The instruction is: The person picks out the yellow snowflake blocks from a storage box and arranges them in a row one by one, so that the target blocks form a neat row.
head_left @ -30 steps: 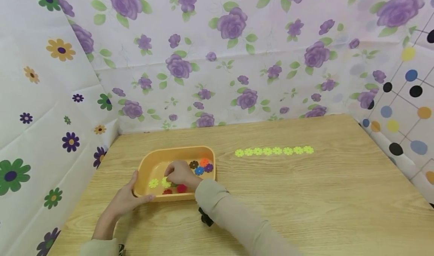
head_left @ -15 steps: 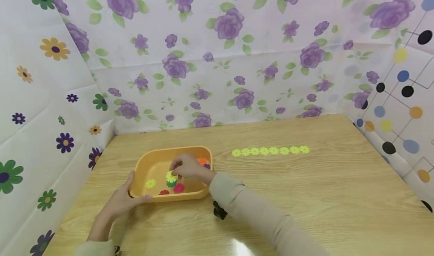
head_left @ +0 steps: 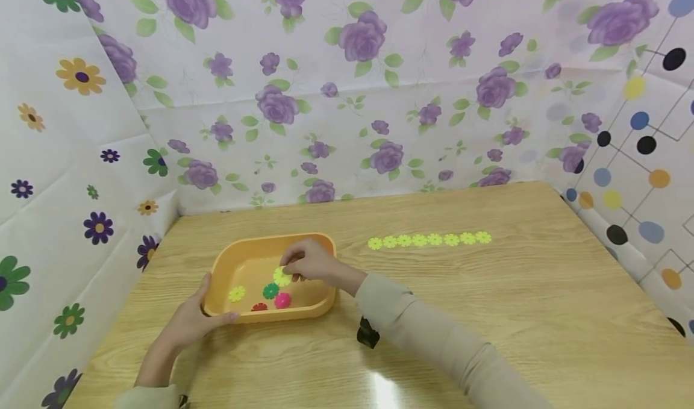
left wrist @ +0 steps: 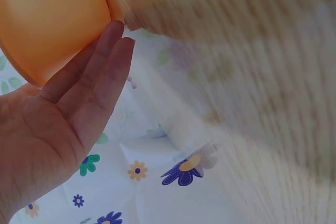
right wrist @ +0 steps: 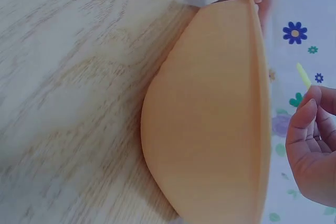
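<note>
Head view: two hands at the orange tray

Left hand (head_left: 190, 324) rests flat against the orange tray (head_left: 228, 261), fingers straight. Loose flower discs lie inside. Right hand (head_left: 309, 263), fingers pinched on a yellow-green flower disc (head_left: 281, 276), is above the tray. Farther right on the surface (head_left: 488, 312): a row of yellow-green discs (head_left: 428, 240).

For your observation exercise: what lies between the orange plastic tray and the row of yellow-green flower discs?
Only bare wooden table between tray and row, in the head view.
</note>
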`<state>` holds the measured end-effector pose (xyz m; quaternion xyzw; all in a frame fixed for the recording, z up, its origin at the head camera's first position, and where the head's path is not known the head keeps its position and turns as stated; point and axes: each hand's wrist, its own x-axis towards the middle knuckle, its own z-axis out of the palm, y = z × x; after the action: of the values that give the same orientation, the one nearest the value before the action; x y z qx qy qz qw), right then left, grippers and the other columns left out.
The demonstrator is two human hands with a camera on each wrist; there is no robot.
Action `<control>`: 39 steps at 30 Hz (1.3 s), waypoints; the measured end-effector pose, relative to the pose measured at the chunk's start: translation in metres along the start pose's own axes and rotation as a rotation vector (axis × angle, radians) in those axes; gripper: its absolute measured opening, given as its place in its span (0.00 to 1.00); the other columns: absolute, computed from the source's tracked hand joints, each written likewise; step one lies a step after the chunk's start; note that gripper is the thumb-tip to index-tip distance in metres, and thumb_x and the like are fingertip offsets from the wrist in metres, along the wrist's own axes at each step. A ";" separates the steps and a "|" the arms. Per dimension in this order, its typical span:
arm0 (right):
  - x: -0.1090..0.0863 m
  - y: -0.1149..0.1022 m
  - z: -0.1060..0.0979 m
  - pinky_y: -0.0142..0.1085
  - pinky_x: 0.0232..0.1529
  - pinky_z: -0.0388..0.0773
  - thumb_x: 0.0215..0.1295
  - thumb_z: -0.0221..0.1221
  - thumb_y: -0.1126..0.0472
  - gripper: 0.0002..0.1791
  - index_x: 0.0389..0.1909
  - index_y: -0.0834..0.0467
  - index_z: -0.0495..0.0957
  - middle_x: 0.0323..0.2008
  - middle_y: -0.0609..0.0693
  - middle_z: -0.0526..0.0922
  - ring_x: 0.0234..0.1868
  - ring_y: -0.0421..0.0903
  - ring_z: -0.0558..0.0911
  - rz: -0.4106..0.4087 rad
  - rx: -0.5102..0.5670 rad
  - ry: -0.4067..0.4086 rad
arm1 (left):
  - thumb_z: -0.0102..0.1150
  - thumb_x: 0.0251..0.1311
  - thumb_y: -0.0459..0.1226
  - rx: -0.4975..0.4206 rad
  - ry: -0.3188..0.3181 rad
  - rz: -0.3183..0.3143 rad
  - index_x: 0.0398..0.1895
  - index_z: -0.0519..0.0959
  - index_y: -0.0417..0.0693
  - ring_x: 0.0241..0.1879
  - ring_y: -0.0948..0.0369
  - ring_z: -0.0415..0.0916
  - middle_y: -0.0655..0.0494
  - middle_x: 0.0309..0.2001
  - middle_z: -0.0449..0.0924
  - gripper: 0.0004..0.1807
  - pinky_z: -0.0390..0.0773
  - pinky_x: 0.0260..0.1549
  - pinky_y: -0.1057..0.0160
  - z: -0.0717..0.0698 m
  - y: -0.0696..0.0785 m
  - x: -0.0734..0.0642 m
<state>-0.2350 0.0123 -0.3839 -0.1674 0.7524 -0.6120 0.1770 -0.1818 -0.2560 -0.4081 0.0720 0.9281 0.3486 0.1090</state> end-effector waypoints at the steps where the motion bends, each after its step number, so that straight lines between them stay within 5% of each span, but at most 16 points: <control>1: -0.001 -0.001 -0.002 0.33 0.20 0.74 0.58 0.58 0.70 0.03 0.31 0.64 0.80 0.22 0.50 0.79 0.21 0.49 0.78 0.006 0.009 0.002 | 0.66 0.48 0.49 -0.001 0.000 -0.002 0.68 0.30 0.35 0.63 0.33 0.43 0.28 0.67 0.35 0.62 0.50 0.57 0.37 0.000 0.000 0.000; 9: -0.009 -0.005 -0.023 0.31 0.11 0.58 0.58 0.59 0.66 0.04 0.33 0.60 0.80 0.24 0.62 0.79 0.15 0.42 0.71 0.025 0.006 0.039 | 0.66 0.48 0.49 -0.003 -0.001 -0.007 0.68 0.30 0.34 0.63 0.33 0.41 0.29 0.67 0.34 0.62 0.49 0.58 0.37 0.000 0.000 0.000; 13: -0.014 -0.004 -0.032 0.30 0.15 0.68 0.58 0.58 0.68 0.05 0.34 0.63 0.79 0.24 0.56 0.78 0.18 0.42 0.73 0.015 0.037 0.040 | 0.66 0.48 0.48 -0.022 0.001 0.005 0.68 0.29 0.35 0.63 0.33 0.40 0.29 0.67 0.33 0.61 0.48 0.58 0.37 -0.001 0.000 0.000; 18: -0.023 -0.002 -0.048 0.39 0.27 0.77 0.58 0.58 0.70 0.05 0.35 0.66 0.78 0.24 0.51 0.78 0.23 0.48 0.77 -0.014 0.045 0.065 | 0.66 0.48 0.48 -0.020 -0.002 -0.003 0.68 0.29 0.36 0.64 0.33 0.39 0.30 0.67 0.32 0.62 0.47 0.58 0.37 0.000 0.000 0.001; 24: -0.034 0.005 -0.064 0.35 0.26 0.77 0.58 0.58 0.69 0.05 0.34 0.67 0.78 0.24 0.51 0.79 0.28 0.59 0.78 -0.029 0.057 0.090 | 0.66 0.48 0.49 -0.004 -0.005 -0.021 0.68 0.29 0.35 0.63 0.33 0.40 0.29 0.67 0.33 0.62 0.47 0.58 0.37 0.000 0.000 0.001; 33: -0.048 0.027 -0.088 0.41 0.30 0.78 0.58 0.59 0.68 0.08 0.38 0.67 0.79 0.26 0.52 0.79 0.23 0.44 0.78 0.002 0.025 0.123 | 0.67 0.47 0.48 -0.006 -0.001 -0.016 0.68 0.29 0.35 0.63 0.33 0.42 0.27 0.66 0.35 0.62 0.50 0.57 0.37 0.001 -0.001 -0.002; 39: -0.057 0.039 -0.106 0.47 0.33 0.78 0.58 0.59 0.67 0.08 0.37 0.66 0.79 0.26 0.53 0.79 0.26 0.53 0.79 0.013 -0.004 0.143 | 0.67 0.47 0.49 -0.019 0.003 -0.013 0.68 0.29 0.36 0.64 0.33 0.41 0.29 0.67 0.34 0.63 0.48 0.58 0.37 0.001 -0.002 0.001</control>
<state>-0.2361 0.1379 -0.3984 -0.1186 0.7656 -0.6196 0.1263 -0.1822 -0.2566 -0.4100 0.0646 0.9254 0.3568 0.1105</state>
